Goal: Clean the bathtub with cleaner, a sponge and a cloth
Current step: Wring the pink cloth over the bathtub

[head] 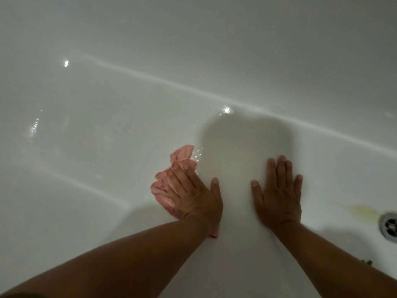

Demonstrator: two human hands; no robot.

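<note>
**poster 1:** So what can't we make out here? The drain [390,225] is the obvious one for us. It sits low on the right edge of the frame, and the edge cuts it so we only get part of the metal ring. The left forearm [129,259] and right forearm [335,261] both run off the bottom. There are also a few dark specks [366,261] at lower right, way too small for us to say what they are.

**poster 2:** Same here. A good part of the pink cloth [161,190] is buried under the left hand [191,196]. We only see crumpled bits poking out above the fingertips, a lobe left of the palm and a small corner by the wrist. The whole shot is soft, and the fingers on that hand are smeared.

**poster 1:** And the grip?

**poster 2:** Released on both sides, we'd say. The left hand lies flat, fingers straight and slightly spread, pressing the cloth onto the floor of the bathtub [107,125], with nothing curled round it. That puts the cloth just left of lower centre. The right hand [277,198] is palm down on bare white tub, thumb out, holding nothing, with a strip of bare tub between the two hands.

**poster 1:** We also see a grey shadow [242,143] just above the hands and a yellowish stain [363,211] right beside the drain.
</note>
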